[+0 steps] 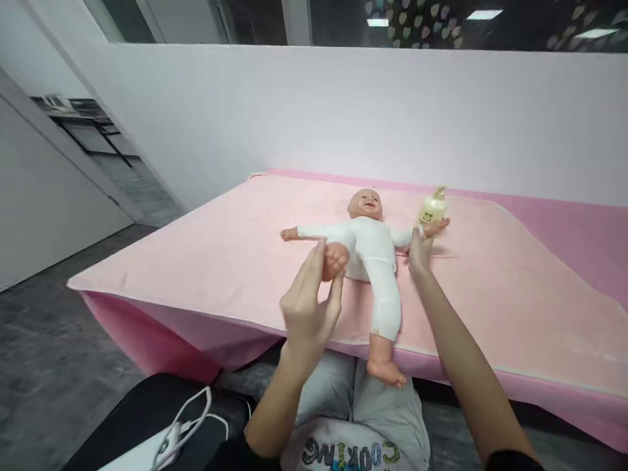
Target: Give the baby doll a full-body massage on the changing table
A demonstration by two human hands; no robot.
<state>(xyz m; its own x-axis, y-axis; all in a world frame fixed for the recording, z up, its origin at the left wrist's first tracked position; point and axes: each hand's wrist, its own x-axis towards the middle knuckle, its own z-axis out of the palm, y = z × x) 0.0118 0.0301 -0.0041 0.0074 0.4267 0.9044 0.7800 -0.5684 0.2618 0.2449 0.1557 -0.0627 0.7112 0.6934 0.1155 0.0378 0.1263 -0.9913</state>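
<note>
A baby doll (375, 243) with a white cloth body lies on its back on a pink mat (216, 255), its head toward the wall. My left hand (309, 301) grips one foot of the doll between thumb and fingers, with that leg lifted and bent toward me. The doll's other leg stretches over the table's near edge. Around the doll's forearm on the right, my right hand (420, 252) is closed; part of its grip is hidden. Just behind that forearm stands a pale yellow pump bottle (432, 208) with a face drawn on it.
The mat lies over a darker pink cloth (579, 242) that drapes off the table's front. A white wall (314, 111) with windows rises behind. At lower left, a white device with a cable (171, 438) rests on a black surface. My legs are under the table's edge.
</note>
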